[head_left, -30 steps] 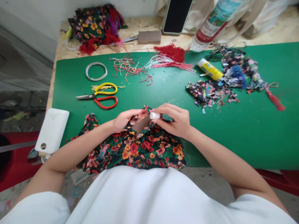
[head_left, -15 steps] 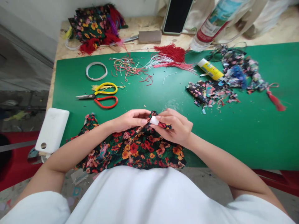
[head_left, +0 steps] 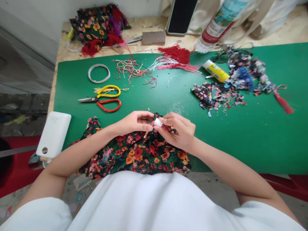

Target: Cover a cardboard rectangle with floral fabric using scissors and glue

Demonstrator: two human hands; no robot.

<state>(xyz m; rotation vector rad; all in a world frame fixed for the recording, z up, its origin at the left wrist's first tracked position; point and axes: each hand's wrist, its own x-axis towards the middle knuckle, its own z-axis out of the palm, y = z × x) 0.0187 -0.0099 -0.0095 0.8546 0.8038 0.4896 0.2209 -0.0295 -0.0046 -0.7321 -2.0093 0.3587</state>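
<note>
Pinching the small white cylinder [head_left: 158,122] in your right fingers [head_left: 170,122] at a raised fold of crumpled dark floral fabric [head_left: 138,152] on the green counter [head_left: 231,141], press lightly; your left fingers [head_left: 145,127] (whether gripping, I cannot tell) should steady it.

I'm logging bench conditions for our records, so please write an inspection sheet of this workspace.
Surface: green mat over a pale wooden tabletop.
Job's things: floral fabric, bunched along the near edge; small white cylinder above it.
Clutter: opened scissors, white ring, red and white threads, yellow tube, patterned scraps.
Hands: right hand pinches the cylinder; left hand is beside it, fingers curved, its grip unclear.
Cables: possibly a white cord below the flat white device, mostly hidden.
Surroundings: upright phone and bottle at the far side; litter on the floor.
</note>
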